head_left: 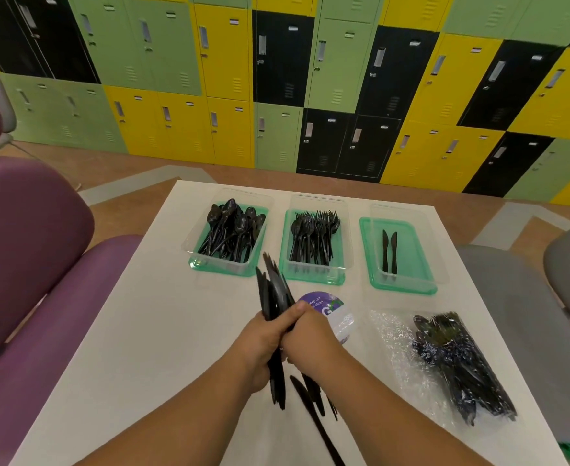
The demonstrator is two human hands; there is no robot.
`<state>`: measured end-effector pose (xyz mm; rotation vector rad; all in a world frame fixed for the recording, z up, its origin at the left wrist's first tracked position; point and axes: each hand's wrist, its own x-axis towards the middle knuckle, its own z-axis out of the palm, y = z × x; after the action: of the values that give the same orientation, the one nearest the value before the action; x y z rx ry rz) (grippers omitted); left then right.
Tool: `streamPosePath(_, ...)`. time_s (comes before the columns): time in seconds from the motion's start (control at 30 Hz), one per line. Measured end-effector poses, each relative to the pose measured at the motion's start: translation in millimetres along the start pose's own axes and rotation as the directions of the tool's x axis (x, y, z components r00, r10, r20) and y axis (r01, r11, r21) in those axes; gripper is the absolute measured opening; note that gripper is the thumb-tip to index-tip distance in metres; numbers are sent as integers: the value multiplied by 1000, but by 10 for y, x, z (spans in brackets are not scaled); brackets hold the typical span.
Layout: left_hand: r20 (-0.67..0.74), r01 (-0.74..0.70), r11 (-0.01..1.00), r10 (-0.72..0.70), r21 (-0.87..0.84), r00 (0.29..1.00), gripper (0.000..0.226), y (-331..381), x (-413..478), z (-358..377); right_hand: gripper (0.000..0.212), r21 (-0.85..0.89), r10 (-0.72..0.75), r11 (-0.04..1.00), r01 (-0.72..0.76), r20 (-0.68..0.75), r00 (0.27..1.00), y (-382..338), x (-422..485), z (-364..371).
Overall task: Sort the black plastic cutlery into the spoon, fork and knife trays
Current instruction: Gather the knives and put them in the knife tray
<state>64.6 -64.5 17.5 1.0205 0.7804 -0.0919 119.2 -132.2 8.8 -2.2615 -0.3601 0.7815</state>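
Worth squaring the bundle of black knives (273, 290) (knives by the look of the blades) before moving it: tap the handle ends level, keep all blades pointing far, check for a stray fork or spoon among them, then carry the lot far and right to the knife tray (401, 288) and lay it lengthwise beside the two knives (389, 250) already in there, set down low rather than dropped, so as not to shove the light tray. Gripping that bundle with both hands over the near middle of the white counter (135, 331): left hand (261, 338) curled round the handles from the left, right hand (310, 334) closed over them from the right, thumb on top, fingers tight. Blade tips fanning toward the gap between the spoon tray (194, 264) and the fork tray (314, 280). Left for later: a few more black pieces (310, 398) flat on the counter beneath the wrists, and a clear bag of unsorted cutlery (458, 364) at near right.
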Motion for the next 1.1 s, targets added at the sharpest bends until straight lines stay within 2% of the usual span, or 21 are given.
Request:
streamPosePath(0.07, 19, 73, 993, -72, -96, 997, 48, 6, 31, 23, 28, -109, -22, 994, 21, -9, 1000, -66, 15, 22)
streamPosePath(0.13, 31, 120, 967, -116, -223, 993, 37, 54, 57, 33, 29, -139, -88, 987, 79, -56, 995, -122, -79, -36)
streamPosePath(0.27, -43, 58, 920, -80, -387, 996, 18, 122, 102, 69, 39, -182, -224, 960, 211, -49, 973, -150, -171, -120)
streamPosePath(0.37, -107, -45, 934, 7, -354, 994, 14, 178, 86, 94, 40, -115, -299, 948, 297, 0, 954, -107, -157, -192)
streamPosePath(0.43, -155, -131, 930, 82, -344, 985, 12, 253, 53, 75, 37, 42, -375, 926, 374, 29, 926, -59, -180, -232)
streamPosePath(0.5, -215, -216, 910, 145, -355, 966, 10, 359, 18, 41, 24, 400, -310, 865, 304, -52, 949, -28, -223, -239)
streamPosePath(0.57, -262, -315, 892, 235, -324, 936, 9, 465, -17, 21, 19, 693, 6, 718, 61, -94, 996, 36, -214, -205)
streamPosePath(0.6, -267, -362, 884, 288, -295, 920, 10, 502, -44, 33, 24, 764, 192, 638, -101, -30, 981, 67, -219, -186)
streamPosePath(0.63, -259, -402, 874, 336, -274, 906, 14, 530, -79, 56, 32, 809, 315, 534, -245, 79, 946, 100, -223, -158)
streamPosePath(0.67, -240, -435, 863, 379, -258, 894, 19, 545, -116, 80, 41, 847, 354, 400, -350, 210, 911, 119, -240, -129)
streamPosePath(0.7, -220, -460, 854, 413, -245, 884, 23, 546, -146, 101, 48, 877, 330, 246, -412, 324, 887, 118, -263, -105)
streamPosePath(0.73, -198, -481, 847, 444, -225, 874, 27, 542, -174, 117, 52, 895, 280, 118, -431, 386, 879, 101, -283, -98)
streamPosePath(0.77, -175, -498, 843, 469, -204, 865, 30, 533, -193, 125, 53, 904, 223, 33, -426, 409, 885, 79, -285, -106)
streamPosePath(0.83, -129, -522, 836, 506, -169, 853, 31, 495, -214, 137, 49, 915, 157, -23, -403, 401, 902, 16, -266, -151)
streamPosePath(0.9, -106, -521, 838, 510, -164, 853, 28, 465, -230, 148, 38, 920, 148, -19, -392, 390, 909, -33, -248, -182)
streamPosePath(1.1, -12, -469, 878, 470, -96, 883, 21, 417, -258, 152, 28, 926, 93, 105, -364, 355, 930, -66, -259, -148)
